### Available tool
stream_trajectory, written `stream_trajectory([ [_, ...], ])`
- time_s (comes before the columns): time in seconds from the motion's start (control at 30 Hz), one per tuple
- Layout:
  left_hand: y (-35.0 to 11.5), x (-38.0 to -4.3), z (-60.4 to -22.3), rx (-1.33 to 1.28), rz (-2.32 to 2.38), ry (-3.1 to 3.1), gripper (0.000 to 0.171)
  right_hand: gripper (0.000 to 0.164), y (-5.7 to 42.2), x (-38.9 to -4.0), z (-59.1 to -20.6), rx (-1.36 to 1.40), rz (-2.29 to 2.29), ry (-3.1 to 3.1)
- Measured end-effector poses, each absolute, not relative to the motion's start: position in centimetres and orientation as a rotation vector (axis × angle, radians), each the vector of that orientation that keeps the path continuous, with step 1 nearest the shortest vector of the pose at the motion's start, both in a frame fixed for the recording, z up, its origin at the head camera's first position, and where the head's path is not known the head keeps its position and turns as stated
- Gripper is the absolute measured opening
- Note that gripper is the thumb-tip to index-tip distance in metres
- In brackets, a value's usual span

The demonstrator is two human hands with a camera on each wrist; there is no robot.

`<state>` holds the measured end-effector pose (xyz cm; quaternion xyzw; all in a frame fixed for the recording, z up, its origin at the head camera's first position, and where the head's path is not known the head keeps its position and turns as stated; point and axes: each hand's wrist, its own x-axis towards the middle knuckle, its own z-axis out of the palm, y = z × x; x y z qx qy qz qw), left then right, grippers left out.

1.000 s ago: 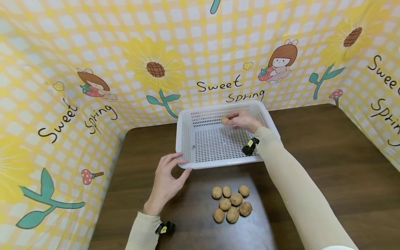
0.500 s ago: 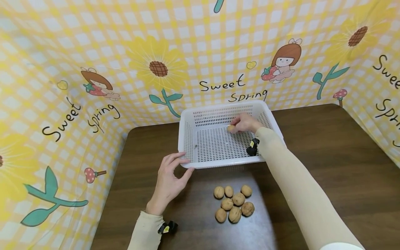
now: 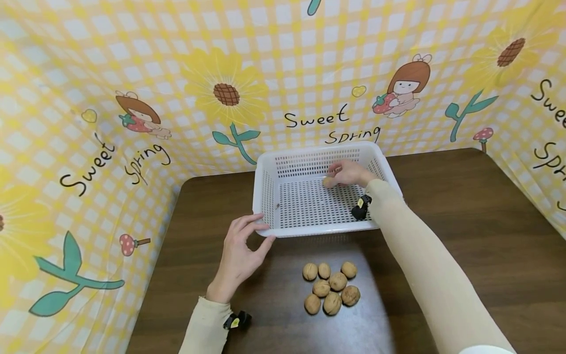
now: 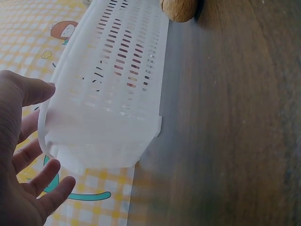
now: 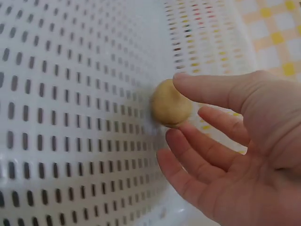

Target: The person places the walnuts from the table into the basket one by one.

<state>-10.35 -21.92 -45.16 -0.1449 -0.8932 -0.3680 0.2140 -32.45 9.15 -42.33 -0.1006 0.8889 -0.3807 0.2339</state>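
Observation:
A white perforated plastic basket (image 3: 327,229) stands at the back of the table. My left hand (image 3: 239,255) holds its near left corner, thumb at the outer front and two fingers over the rim; the other fingers are spread free in the left wrist view. My right hand (image 3: 351,174) reaches inside, toward the back right. Between its thumb and fingers is a walnut (image 5: 171,104), low against the basket's perforated bottom, with the thumb tip on one side and fingertips on the other. Several walnuts (image 3: 332,304) lie grouped on the table in front of the basket.
The dark wooden table (image 3: 460,236) extends to both sides of the basket. A yellow checked cloth (image 3: 283,59) with sunflowers and lettering hangs close behind it and along the sides. A small dark speck (image 3: 278,205) shows inside the basket at left.
My right hand has lowered the walnut toward the basket's bottom, its fingers now slightly looser. The left hand stays at the corner, and the walnuts on the table have not moved.

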Motion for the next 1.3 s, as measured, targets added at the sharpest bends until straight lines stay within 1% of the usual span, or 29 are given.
stream_trajectory([
  [0.13,-21.9,-10.4,-45.3,-0.401,-1.024,-2.469,0.02,0.068,9.8,-32.1,-40.7,-0.301,-1.061,2.44],
  [0.27,-21.9,-10.4,-45.3,-0.397,-1.037,-2.46,0.02,0.064,10.5,-31.4,-38.3,-0.409,-1.054,2.475],
  [0.4,-21.9,-10.4,-45.3,-0.404,-1.046,-2.453,0.02,0.059,11.1,-29.8,-36.1,-0.549,-1.062,2.519],
  [0.57,-22.0,-10.4,-45.3,-0.405,-1.044,-2.455,0.02,0.054,11.7,-26.9,-35.1,-0.681,-1.053,2.559],
  [0.67,-22.0,-10.3,-45.3,-0.399,-1.042,-2.453,0.02,0.048,12.0,-24.7,-35.2,-0.741,-1.083,2.555],
  [0.77,-22.0,-10.4,-45.3,-0.403,-1.04,-2.456,0.02,0.039,12.7,-22.5,-35.8,-0.813,-1.135,2.547],
  [0.9,-21.9,-10.5,-45.4,-0.402,-1.039,-2.461,0.02,0.032,13.7,-19.5,-36.5,-0.897,-1.195,2.531],
  [1.1,-22.0,-10.5,-45.3,-0.393,-1.047,-2.459,0.02,0.026,14.9,-15.6,-38.2,-0.962,-1.272,2.476],
  [1.3,-22.0,-10.5,-45.2,-0.395,-1.05,-2.474,0.02,0.029,16.3,-13.3,-41.2,-1.042,-1.32,2.366],
])
